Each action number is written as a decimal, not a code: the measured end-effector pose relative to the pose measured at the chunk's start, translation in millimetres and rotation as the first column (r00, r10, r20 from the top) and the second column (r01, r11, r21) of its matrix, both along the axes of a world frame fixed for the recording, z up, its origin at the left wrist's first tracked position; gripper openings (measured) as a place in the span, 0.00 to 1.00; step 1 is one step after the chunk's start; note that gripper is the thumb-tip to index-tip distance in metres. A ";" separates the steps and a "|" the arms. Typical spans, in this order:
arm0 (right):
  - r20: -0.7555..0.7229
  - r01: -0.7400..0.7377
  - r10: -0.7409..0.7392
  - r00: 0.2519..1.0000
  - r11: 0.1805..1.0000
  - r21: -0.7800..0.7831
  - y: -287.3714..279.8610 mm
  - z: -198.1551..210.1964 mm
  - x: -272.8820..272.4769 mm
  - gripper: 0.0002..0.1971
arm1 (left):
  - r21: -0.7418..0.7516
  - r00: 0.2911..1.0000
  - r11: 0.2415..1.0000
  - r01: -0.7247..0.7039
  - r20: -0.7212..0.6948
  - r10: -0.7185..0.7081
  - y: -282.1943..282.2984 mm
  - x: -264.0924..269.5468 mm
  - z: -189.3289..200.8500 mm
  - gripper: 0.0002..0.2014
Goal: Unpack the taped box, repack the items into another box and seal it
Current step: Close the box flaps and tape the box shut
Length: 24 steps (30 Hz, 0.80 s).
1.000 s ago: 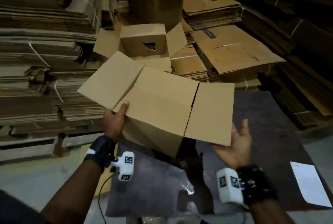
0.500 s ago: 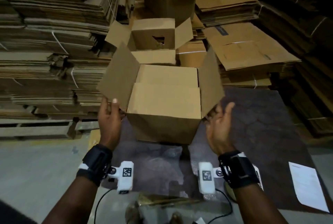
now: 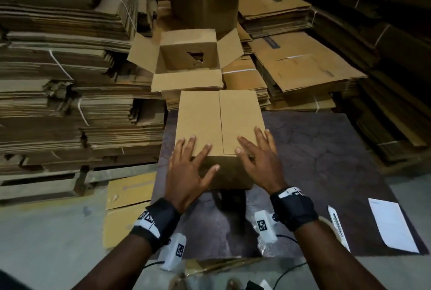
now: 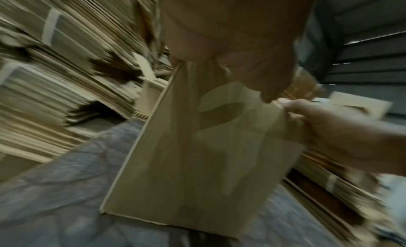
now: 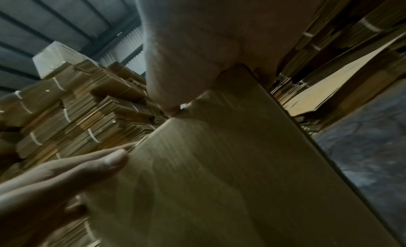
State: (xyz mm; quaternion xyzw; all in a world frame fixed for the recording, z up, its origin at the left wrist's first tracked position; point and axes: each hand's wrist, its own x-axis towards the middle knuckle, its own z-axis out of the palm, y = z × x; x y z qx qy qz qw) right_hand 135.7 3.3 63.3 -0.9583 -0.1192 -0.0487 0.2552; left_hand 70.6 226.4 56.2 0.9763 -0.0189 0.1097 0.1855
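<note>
A plain cardboard box (image 3: 219, 122) stands on the dark mat (image 3: 326, 161) with its two top flaps folded shut, the seam running away from me. My left hand (image 3: 189, 168) lies flat on the near left flap, its thumb down over the front face. My right hand (image 3: 261, 161) presses flat on the near right flap with straight fingers. In the blurred left wrist view the box side (image 4: 197, 155) fills the middle with the right hand (image 4: 340, 129) beside it. The right wrist view shows the box (image 5: 219, 181) and the left hand's fingers (image 5: 77, 169).
An open box (image 3: 186, 82) with a torn hole in its wall sits just behind, and a taller open box (image 3: 203, 3) farther back. Bundled flat cardboard stacks (image 3: 58, 103) rise on the left and right. A utility knife (image 3: 337, 224) and a white paper (image 3: 391, 224) lie at the mat's right.
The box was held in the air with its side flaps spread. It now stands on the mat with the flaps folded down, and both hands have moved onto its top.
</note>
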 end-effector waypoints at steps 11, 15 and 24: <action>0.038 0.046 -0.047 0.998 0.998 0.030 -12.8 0.6 -27.4 0.26 | 0.177 0.991 0.981 0.075 -0.122 -0.054 -17.5 -6.7 13.4 0.35; -0.003 0.038 -0.038 0.999 0.999 0.006 -13.9 4.9 -28.5 0.26 | 0.161 0.986 0.985 0.068 -0.161 -0.042 -23.0 0.0 15.2 0.33; 0.027 0.040 -0.049 0.998 0.965 0.260 -84.7 -6.2 -52.8 0.30 | 0.093 0.999 0.996 0.012 -0.043 -0.008 -76.5 -29.4 31.6 0.31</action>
